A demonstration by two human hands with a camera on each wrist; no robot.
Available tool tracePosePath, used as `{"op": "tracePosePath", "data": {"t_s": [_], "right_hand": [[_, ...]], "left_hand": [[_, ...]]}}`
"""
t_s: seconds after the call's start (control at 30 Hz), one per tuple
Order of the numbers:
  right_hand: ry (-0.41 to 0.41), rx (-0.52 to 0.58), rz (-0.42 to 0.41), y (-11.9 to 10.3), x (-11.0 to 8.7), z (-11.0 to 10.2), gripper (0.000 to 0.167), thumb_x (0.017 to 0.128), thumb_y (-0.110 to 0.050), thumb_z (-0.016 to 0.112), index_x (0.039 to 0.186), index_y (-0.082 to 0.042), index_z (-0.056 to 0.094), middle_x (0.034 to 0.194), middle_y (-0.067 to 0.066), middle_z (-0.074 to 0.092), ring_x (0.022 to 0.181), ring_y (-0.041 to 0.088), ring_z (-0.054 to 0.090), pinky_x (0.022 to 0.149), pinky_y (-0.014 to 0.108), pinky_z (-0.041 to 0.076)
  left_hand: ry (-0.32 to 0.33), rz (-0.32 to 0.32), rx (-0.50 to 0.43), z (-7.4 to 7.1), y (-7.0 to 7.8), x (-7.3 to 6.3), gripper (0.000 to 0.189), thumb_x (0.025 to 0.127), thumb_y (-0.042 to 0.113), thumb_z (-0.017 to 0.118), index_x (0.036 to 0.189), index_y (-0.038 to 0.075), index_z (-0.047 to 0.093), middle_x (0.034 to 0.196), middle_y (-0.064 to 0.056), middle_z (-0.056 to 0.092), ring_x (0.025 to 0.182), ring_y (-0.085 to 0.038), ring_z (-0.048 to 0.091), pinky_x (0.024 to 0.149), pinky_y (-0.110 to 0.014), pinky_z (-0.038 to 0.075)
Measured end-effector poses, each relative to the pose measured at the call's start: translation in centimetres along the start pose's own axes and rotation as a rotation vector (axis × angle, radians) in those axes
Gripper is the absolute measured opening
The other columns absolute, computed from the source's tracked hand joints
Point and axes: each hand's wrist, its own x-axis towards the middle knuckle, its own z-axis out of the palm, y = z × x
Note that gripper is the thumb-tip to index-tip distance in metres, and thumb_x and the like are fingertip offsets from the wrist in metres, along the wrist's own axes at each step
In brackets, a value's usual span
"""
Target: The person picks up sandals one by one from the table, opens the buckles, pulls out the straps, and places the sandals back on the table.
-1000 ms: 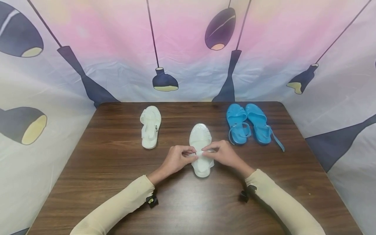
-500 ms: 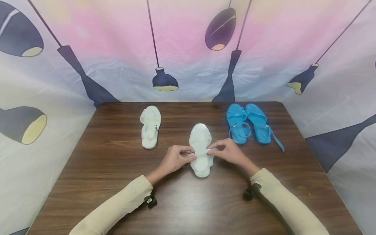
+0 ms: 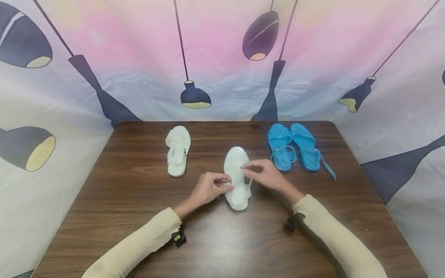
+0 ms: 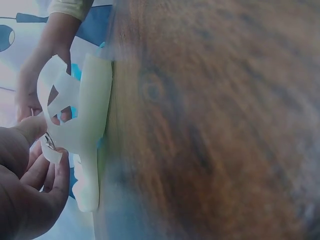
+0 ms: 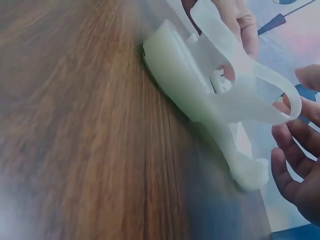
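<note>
A white sandal point(image 3: 238, 195) lies at the table's middle, toe away from me. My left hand point(image 3: 208, 189) pinches its strap by the metal buckle point(image 4: 49, 142), with the thumb on one side and fingers on the other in the left wrist view. Over the sandal's right side is my right hand point(image 3: 267, 175). In the right wrist view its index fingertip shows inside the loop of the ankle strap point(image 5: 294, 97), while the thumb stands apart above. In the head view, its thumb and index tips come close together over the front part of the sandal.
Another white sandal point(image 3: 178, 152), with a buckle on its right side, lies at the back left. Two blue sandals point(image 3: 281, 143) sit side by side at the back right, one strap hanging loose. The wooden table point(image 3: 139, 208) meets a printed cloth backdrop point(image 3: 222, 58).
My right hand pulled to the right from the sandal's middle, then shifted forward and slightly left over it. The left hand has stayed in place at the buckle.
</note>
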Motion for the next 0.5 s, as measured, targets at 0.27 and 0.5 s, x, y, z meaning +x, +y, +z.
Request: {"op": "tracePosePath", "data": {"t_s": [0.27,0.5], "right_hand": [[-0.060,-0.057,-0.060,-1.2,0.9,1.0,0.026,0.094,-0.034,0.075,0.112,-0.017,0.079,0.104,-0.003,0.077,0.083,0.014,0.067,0.073,0.036,0.058],[-0.131,-0.129,-0.110,-1.1,0.8,1.4,0.017,0.093,-0.031,0.077,0.103,-0.017,0.082,0.097,-0.005,0.078,0.081,0.006,0.065,0.070,0.025,0.054]], "left_hand": [[-0.001,-0.006,0.018,0.1,0.1,0.0,0.018,0.087,0.018,0.084,0.102,0.007,0.080,0.100,-0.005,0.078,0.089,-0.014,0.074,0.074,-0.020,0.058],[0.011,0.001,0.015,0.0,-0.1,0.0,0.017,0.086,0.019,0.084,0.099,0.010,0.079,0.097,-0.004,0.078,0.085,-0.012,0.073,0.073,-0.020,0.058]]}}
